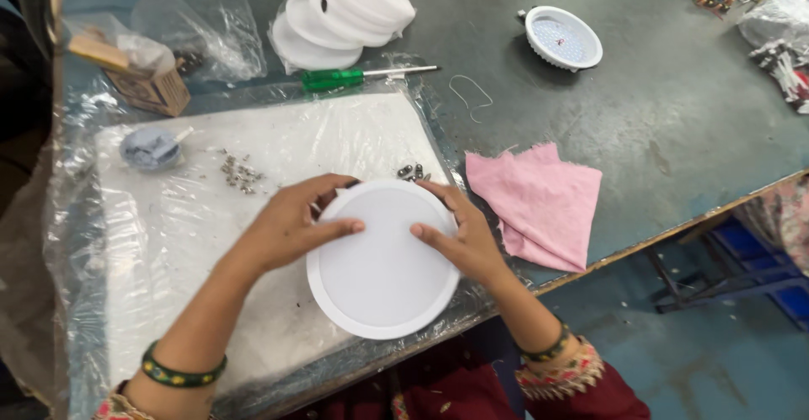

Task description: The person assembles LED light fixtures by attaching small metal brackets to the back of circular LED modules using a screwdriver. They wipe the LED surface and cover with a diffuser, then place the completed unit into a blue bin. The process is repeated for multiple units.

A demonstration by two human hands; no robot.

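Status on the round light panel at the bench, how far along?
Done: white cover sits in the round light. In hand: left hand and right hand press its top face on the plastic-wrapped pad. Left: loose screws, green screwdriver untouched; another light lies open.

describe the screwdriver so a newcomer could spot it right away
Start at the white foam pad wrapped in clear plastic on the grey table. Just past its far edge, in front of the stack of white discs, lies the screwdriver. It alone has a translucent green handle, with a thin metal shaft pointing right.
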